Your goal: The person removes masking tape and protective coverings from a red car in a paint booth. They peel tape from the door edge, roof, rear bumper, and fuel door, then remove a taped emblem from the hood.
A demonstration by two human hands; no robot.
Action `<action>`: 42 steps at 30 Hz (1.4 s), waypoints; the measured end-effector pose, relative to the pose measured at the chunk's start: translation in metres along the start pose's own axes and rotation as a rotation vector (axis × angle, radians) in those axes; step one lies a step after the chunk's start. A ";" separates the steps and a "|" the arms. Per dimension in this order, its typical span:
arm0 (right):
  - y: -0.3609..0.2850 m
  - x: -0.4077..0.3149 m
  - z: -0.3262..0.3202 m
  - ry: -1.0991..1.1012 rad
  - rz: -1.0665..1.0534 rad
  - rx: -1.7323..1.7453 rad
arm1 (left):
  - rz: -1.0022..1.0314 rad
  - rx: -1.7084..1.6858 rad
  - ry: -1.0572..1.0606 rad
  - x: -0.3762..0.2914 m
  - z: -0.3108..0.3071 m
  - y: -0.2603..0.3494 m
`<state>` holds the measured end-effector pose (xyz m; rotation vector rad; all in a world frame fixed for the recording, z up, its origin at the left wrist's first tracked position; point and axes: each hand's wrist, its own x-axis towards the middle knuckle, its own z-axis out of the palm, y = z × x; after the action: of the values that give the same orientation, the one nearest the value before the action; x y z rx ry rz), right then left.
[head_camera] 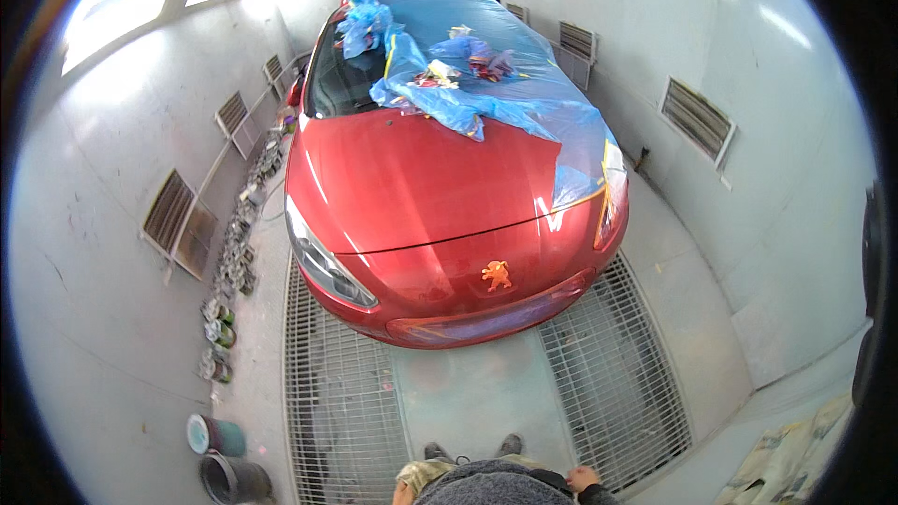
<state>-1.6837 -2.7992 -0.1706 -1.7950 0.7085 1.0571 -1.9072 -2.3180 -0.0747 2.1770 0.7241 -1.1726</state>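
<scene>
Beside my right hip, my right hand [581, 479] hangs with curled fingers; whether it holds anything is unclear. At the bottom edge only a sliver of my left hand [403, 494] shows, mostly cut off by the frame. Before me stands a red Peugeot car [421, 189], its front facing me. Blue masking film [484, 21] drapes the roof, part of the windscreen and the right side of the bonnet. Crumpled film and tape [484, 59] lie on top. An orange lion emblem [497, 275] sits on the bumper, above a film-covered lower grille [498, 315]. The left headlight [326, 256] is bare.
Metal floor gratings [344, 393] flank a solid strip [477, 386] under my shoes. Along the left wall stand several paint cans [219, 333], a teal bucket [217, 435] and a black bucket [235, 478]. Wall vents [698, 119] line both sides. Stained sheeting [789, 452] lies at lower right.
</scene>
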 end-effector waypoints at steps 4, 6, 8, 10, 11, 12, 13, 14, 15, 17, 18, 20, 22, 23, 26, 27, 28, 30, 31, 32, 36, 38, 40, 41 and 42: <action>0.038 0.049 -0.013 -0.301 -0.353 -0.939 | 0.072 -0.059 -0.064 0.009 0.002 -0.007; 0.008 0.045 -0.021 -0.484 -0.586 -1.205 | 0.114 -0.087 -0.084 0.017 0.008 -0.013; -0.048 0.018 -0.023 -0.395 -0.520 -1.267 | 0.143 -0.119 -0.094 0.026 0.016 -0.018; -0.114 -0.020 -0.013 -0.201 -0.308 -0.740 | 0.160 -0.148 -0.094 0.033 0.022 -0.022; -0.143 -0.038 -0.001 -0.209 -0.253 -0.492 | 0.164 -0.161 -0.091 0.034 0.023 -0.023; -0.170 -0.053 0.013 -0.191 -0.266 -0.413 | 0.170 -0.169 -0.092 0.035 0.023 -0.025; -0.188 -0.068 0.024 -0.187 -0.316 -0.376 | 0.172 -0.176 -0.091 0.036 0.021 -0.027; -0.205 -0.076 0.036 -0.178 -0.354 -0.337 | 0.177 -0.183 -0.089 0.035 0.020 -0.029; -0.214 -0.082 0.046 -0.174 -0.371 -0.275 | 0.180 -0.188 -0.087 0.035 0.017 -0.031; -0.215 -0.079 0.059 -0.209 -0.426 -0.370 | 0.182 -0.202 -0.078 0.034 0.011 -0.035; -0.208 -0.070 0.063 -0.235 -0.446 -0.422 | 0.183 -0.205 -0.076 0.035 0.008 -0.037; -0.181 -0.045 0.064 -0.298 -0.475 -0.499 | 0.183 -0.221 -0.063 0.034 0.003 -0.041; -0.150 -0.012 0.061 -0.355 -0.657 -0.792 | 0.182 -0.237 -0.046 0.033 -0.002 -0.046; -0.135 0.005 0.061 -0.385 -0.745 -0.933 | 0.181 -0.242 -0.036 0.031 -0.004 -0.048; -0.103 0.030 0.045 -0.462 -0.950 -1.254 | 0.187 -0.271 0.006 0.023 -0.016 -0.053; -0.096 0.031 0.045 -0.442 -0.818 -1.142 | 0.195 -0.279 0.022 0.019 -0.020 -0.053; -0.095 0.027 0.039 -0.422 -0.689 -1.028 | 0.200 -0.292 0.041 0.015 -0.026 -0.054; -0.102 0.012 0.035 -0.385 -0.442 -0.798 | 0.225 -0.340 0.079 0.007 -0.035 -0.054; -0.109 0.003 0.036 -0.368 -0.325 -0.683 | 0.242 -0.371 0.098 0.002 -0.036 -0.055; -0.116 -0.011 0.031 -0.122 -0.710 -1.025 | 0.266 -0.410 0.115 -0.003 -0.037 -0.056; -0.157 -0.050 0.056 -0.108 -0.447 -0.831 | 0.386 -0.617 0.177 -0.036 -0.019 -0.077; -0.170 -0.076 0.080 -0.145 -0.407 -0.602 | 0.445 -0.707 0.227 -0.065 -0.008 -0.100; -0.189 -0.106 0.109 -0.169 -0.347 -0.348 | 0.478 -0.675 0.384 -0.094 -0.011 -0.119; -0.202 -0.122 0.126 -0.231 -0.343 -0.306 | 0.460 -0.597 0.257 -0.111 -0.026 -0.132; -0.214 -0.138 0.145 -0.279 -0.357 -0.229 | 0.490 -0.805 0.166 -0.119 -0.046 -0.128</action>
<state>-1.6287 -2.5735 0.0080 -1.8280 0.0936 1.1443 -2.0250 -2.2201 0.0210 1.6192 0.5468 -0.3481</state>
